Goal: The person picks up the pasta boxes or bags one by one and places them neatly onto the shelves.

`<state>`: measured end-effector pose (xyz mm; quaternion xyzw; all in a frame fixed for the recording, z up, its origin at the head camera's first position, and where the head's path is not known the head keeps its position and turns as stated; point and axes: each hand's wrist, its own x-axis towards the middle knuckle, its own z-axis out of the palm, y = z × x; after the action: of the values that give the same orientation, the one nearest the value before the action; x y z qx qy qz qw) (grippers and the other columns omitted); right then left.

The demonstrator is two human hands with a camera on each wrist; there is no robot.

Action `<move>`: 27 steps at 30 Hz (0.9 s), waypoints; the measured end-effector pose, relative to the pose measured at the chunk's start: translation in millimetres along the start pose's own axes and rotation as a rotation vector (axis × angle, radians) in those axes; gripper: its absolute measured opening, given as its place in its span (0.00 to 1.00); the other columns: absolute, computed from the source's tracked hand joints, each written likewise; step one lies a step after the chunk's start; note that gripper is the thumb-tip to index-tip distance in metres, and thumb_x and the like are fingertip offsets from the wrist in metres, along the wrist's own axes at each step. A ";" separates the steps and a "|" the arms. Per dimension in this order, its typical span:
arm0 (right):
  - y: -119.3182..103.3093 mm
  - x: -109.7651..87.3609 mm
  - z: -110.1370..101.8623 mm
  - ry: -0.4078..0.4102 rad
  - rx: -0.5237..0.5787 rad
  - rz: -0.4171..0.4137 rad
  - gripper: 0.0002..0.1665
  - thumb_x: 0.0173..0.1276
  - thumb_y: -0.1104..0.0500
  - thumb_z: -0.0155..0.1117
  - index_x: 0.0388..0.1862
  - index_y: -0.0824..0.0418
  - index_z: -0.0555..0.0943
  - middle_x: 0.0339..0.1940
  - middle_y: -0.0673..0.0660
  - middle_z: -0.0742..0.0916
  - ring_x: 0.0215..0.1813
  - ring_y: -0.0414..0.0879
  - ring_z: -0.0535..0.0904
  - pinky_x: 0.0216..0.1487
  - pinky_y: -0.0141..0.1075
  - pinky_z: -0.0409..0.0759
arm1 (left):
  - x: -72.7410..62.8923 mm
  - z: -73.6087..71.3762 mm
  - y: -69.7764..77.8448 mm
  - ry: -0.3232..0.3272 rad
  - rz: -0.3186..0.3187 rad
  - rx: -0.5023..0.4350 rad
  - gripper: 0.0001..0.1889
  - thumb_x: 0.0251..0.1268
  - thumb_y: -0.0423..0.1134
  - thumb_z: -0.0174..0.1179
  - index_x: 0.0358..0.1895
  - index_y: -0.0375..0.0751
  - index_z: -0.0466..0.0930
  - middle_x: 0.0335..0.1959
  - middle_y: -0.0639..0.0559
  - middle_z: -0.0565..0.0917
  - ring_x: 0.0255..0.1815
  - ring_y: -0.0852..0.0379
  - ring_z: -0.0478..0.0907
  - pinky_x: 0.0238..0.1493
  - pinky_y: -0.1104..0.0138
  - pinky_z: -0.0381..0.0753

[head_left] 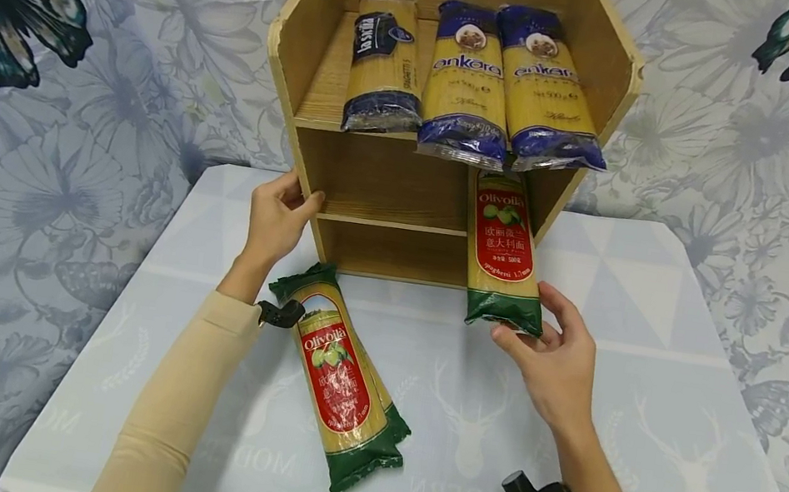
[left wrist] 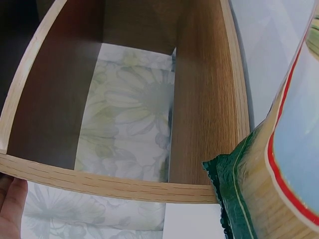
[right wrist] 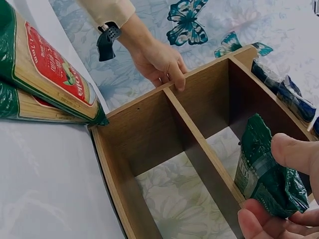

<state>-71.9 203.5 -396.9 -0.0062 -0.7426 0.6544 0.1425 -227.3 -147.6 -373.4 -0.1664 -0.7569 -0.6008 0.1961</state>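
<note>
My left hand (head_left: 279, 217) grips the left side of a wooden shelf unit (head_left: 391, 187), thumb at its front edge. In the right wrist view its fingers wrap the side panel near a divider. My right hand (head_left: 555, 369) pinches the green end of a red-labelled Olivoila spaghetti pack (head_left: 507, 237). That pack reaches into the middle compartment at the right, its near end sticking out over the front edge. The right wrist view shows its crumpled green end (right wrist: 274, 179) between thumb and fingers. Two more Olivoila packs (head_left: 338, 381) lie overlapping on the table beside my left forearm.
On the top shelf lie a La Sista spaghetti pack (head_left: 385, 64) at left and two blue-and-yellow Ankara packs (head_left: 469, 80) to its right, their ends over the edge. The bottom compartment (head_left: 393, 254) is below. A pale patterned cloth covers the table (head_left: 645, 399).
</note>
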 end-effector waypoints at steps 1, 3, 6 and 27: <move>0.3 -0.9 0.1 0.004 0.007 -0.003 0.48 0.56 0.74 0.78 0.74 0.70 0.67 0.69 0.61 0.74 0.45 0.41 0.86 0.46 0.30 0.85 | 0.0 -0.1 -0.4 0.001 0.000 -0.001 0.19 0.66 0.20 0.59 0.60 0.20 0.78 0.54 0.27 0.82 0.56 0.34 0.82 0.55 0.63 0.84; 0.8 -2.3 0.4 0.010 0.030 -0.008 0.47 0.55 0.76 0.77 0.73 0.71 0.68 0.68 0.61 0.75 0.44 0.41 0.86 0.45 0.30 0.86 | 0.2 0.0 -1.2 0.002 0.003 -0.002 0.19 0.66 0.21 0.59 0.60 0.20 0.78 0.54 0.26 0.82 0.56 0.34 0.82 0.55 0.63 0.84; 0.5 -4.0 1.1 0.027 0.040 -0.014 0.45 0.55 0.77 0.76 0.72 0.71 0.69 0.64 0.60 0.78 0.40 0.42 0.87 0.44 0.30 0.86 | 0.3 -0.1 -2.2 0.008 0.004 0.001 0.19 0.66 0.21 0.59 0.60 0.20 0.78 0.54 0.26 0.83 0.55 0.34 0.82 0.55 0.63 0.84; -3.3 -29.5 -0.3 0.132 0.084 0.009 0.22 0.53 0.78 0.76 0.44 0.73 0.76 0.27 0.62 0.85 0.26 0.46 0.84 0.33 0.29 0.85 | 0.0 1.9 0.6 0.016 -0.020 0.012 0.18 0.66 0.21 0.60 0.58 0.21 0.79 0.53 0.28 0.84 0.55 0.35 0.83 0.55 0.62 0.84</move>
<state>-42.9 197.6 -399.7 -0.0468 -0.7034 0.6839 0.1882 -227.2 -145.6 -373.3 -0.1527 -0.7605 -0.5996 0.1971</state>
